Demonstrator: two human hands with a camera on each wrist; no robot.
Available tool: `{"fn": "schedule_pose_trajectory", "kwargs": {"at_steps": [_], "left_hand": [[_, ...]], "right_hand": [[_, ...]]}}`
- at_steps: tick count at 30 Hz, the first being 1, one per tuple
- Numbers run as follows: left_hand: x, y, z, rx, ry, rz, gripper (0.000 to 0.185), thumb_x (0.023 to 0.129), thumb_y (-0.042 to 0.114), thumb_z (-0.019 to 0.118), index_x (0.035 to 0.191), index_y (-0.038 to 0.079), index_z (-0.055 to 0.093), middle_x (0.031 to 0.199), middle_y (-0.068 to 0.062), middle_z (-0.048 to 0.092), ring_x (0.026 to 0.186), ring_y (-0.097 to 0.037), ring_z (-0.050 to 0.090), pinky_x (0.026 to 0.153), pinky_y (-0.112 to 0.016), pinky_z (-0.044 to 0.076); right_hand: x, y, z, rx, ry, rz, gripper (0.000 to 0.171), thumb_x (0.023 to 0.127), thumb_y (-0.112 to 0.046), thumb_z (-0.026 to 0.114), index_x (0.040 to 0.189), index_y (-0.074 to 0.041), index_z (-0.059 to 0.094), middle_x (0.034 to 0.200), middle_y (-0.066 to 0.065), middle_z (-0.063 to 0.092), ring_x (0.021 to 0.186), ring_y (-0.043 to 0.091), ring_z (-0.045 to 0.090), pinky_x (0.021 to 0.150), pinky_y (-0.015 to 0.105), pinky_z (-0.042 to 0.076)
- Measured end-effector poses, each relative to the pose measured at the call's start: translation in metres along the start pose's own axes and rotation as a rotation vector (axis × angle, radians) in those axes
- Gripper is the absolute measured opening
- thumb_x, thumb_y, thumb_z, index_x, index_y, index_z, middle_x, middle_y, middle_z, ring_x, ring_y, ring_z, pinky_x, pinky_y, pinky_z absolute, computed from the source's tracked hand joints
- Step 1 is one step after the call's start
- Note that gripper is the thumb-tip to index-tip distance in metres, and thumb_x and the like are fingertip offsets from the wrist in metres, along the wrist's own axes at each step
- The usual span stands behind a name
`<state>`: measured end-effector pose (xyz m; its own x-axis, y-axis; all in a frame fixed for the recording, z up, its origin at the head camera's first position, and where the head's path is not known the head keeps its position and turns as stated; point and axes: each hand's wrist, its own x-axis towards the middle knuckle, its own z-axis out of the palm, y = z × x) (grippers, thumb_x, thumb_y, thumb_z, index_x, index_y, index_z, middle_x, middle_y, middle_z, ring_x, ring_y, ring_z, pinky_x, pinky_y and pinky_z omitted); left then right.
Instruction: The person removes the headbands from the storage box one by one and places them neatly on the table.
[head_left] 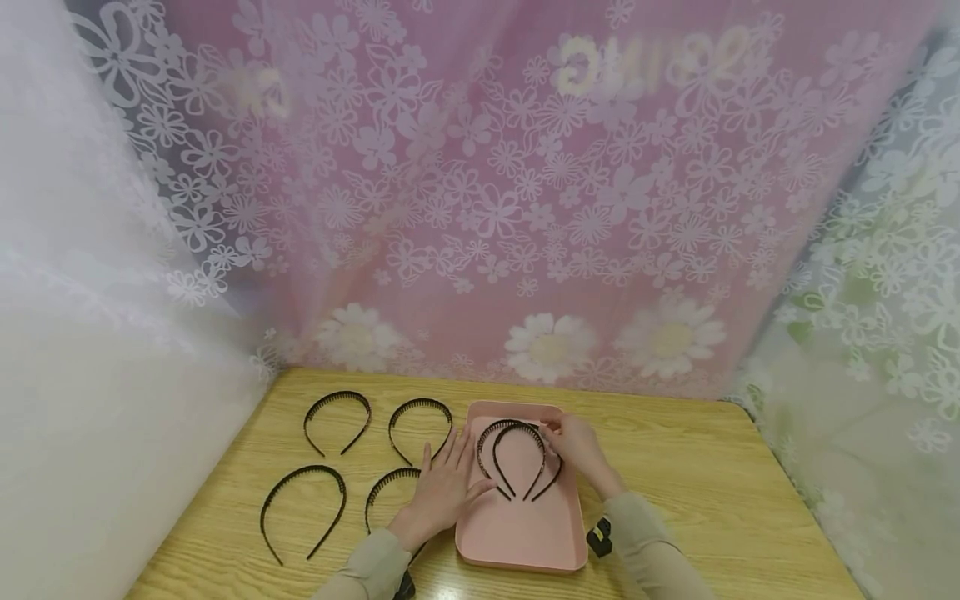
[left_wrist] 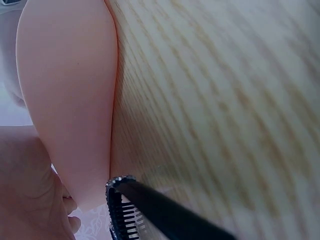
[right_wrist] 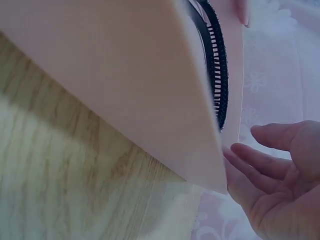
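Two black toothed headbands, one on the left [head_left: 478,450] and one on the right [head_left: 544,458], overlap inside a pink tray [head_left: 517,537]. My left hand [head_left: 441,492] lies along the tray's left wall with its fingers stretched forward. It partly covers a headband [head_left: 369,504] on the table; the left wrist view shows a headband [left_wrist: 117,215] close beside the tray wall [left_wrist: 70,100]. At the far right corner, my right hand [head_left: 577,446] touches the tray. In the right wrist view its fingers [right_wrist: 250,185] rest against the wall's outside, thumb held apart.
More black headbands lie on the wooden table left of the tray: at the back left [head_left: 337,394], back middle [head_left: 420,402] and front left [head_left: 303,469]. A flowered pink curtain [head_left: 480,250] hangs behind the table. A small black object [head_left: 600,537] shows by the right sleeve.
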<state>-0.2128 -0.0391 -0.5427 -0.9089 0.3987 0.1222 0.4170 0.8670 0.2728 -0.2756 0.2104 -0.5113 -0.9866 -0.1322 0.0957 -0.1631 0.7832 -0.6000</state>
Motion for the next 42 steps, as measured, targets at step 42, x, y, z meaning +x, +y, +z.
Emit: {"fn": "schedule_pose_trajectory", "kwargs": {"at_steps": [42], "left_hand": [[0.001, -0.002, 0.006, 0.014, 0.025, 0.0, 0.084, 0.101, 0.058, 0.048, 0.159, 0.0, 0.029, 0.167, -0.015, 0.022, 0.153, -0.038, 0.022, 0.116, -0.072, 0.017]], "right_hand": [[-0.008, 0.009, -0.018, 0.394, -0.063, 0.132, 0.032, 0.099, -0.003, 0.062, 0.13, 0.007, 0.065, 0.117, 0.024, 0.067, 0.09, 0.035, 0.072, 0.075, 0.046, 0.061]]}}
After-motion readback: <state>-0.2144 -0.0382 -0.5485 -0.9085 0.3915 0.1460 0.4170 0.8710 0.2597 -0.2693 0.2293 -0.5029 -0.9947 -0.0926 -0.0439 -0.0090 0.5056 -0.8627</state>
